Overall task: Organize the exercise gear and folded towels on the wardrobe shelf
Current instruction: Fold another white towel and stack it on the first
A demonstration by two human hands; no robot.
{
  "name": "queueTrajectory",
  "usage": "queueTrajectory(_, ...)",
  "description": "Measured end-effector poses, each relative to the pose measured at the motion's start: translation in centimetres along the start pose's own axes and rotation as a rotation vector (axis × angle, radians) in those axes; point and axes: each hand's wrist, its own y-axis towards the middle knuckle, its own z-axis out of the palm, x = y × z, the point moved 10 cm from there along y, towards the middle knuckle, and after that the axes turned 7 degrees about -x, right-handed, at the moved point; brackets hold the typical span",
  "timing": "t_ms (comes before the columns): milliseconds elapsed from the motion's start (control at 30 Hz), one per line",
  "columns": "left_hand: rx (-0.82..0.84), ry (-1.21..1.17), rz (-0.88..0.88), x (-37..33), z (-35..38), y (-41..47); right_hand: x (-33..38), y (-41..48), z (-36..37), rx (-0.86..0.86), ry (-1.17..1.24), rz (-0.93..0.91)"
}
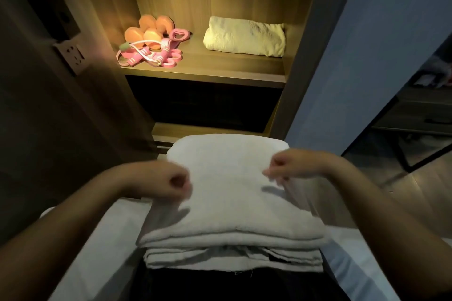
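A folded white towel (230,193) lies in front of me, low in the view, over my lap. My left hand (168,182) grips its left edge with curled fingers. At the towel's right side, my right hand (286,167) pinches the top layer. On the lit wardrobe shelf (203,69) sit two orange dumbbells (146,30) at the left. A pink jump rope and pink stretch bands (154,55) lie tangled in front of them. Another folded towel (244,36) rests at the shelf's right.
A dark compartment (203,105) opens below the shelf. A wall socket (72,55) sits on the left panel. White bedding (97,239) lies under my arms. To the right a pale wall (367,56) borders a mirror with a black frame (415,129).
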Motion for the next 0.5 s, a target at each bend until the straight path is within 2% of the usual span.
queueTrajectory(67, -0.384, -0.104, 0.039, -1.2, -3.8, 3.1, 1.4, 3.2, -1.3, -0.3, 0.016, 0.003)
queueTrajectory(133, -0.699, -0.074, 0.001, -2.1, -5.9, 5.9, 3.1, 5.9, -1.4, -0.523, 0.026, 0.009)
queueTrajectory(200, -0.847, 0.031, -0.123, -2.0, -5.8, 8.3, 4.0, 7.8, -0.7, -0.645, 0.028, 0.027)
queueTrajectory(233, -0.821, 0.096, -0.202, -1.4, -4.5, 9.5, 3.6, 8.6, 0.3, -0.64, -0.019, 0.057)
queueTrajectory(267, -0.722, 0.193, -0.267, -0.7, -2.0, 10.7, 2.9, 9.3, 2.1, -0.578, -0.118, 0.084)
queueTrajectory(333, -0.493, 0.429, -0.266, -0.4, 4.2, 11.7, 1.1, 9.4, 6.5, -0.439, -0.354, 0.098)
queueTrajectory(367, -0.428, 0.51, -0.23, -0.6, 6.5, 11.8, 0.2, 9.2, 7.8, -0.42, -0.417, 0.103)
queueTrajectory(433, -0.393, 0.525, -0.195, -0.8, 8.3, 11.8, -1.3, 8.9, 8.5, -0.423, -0.396, 0.144)
queueTrajectory(500, -0.441, 0.38, -0.259, 0.6, 6.8, 11.6, -2.8, 9.0, 7.8, -0.442, -0.29, 0.227)
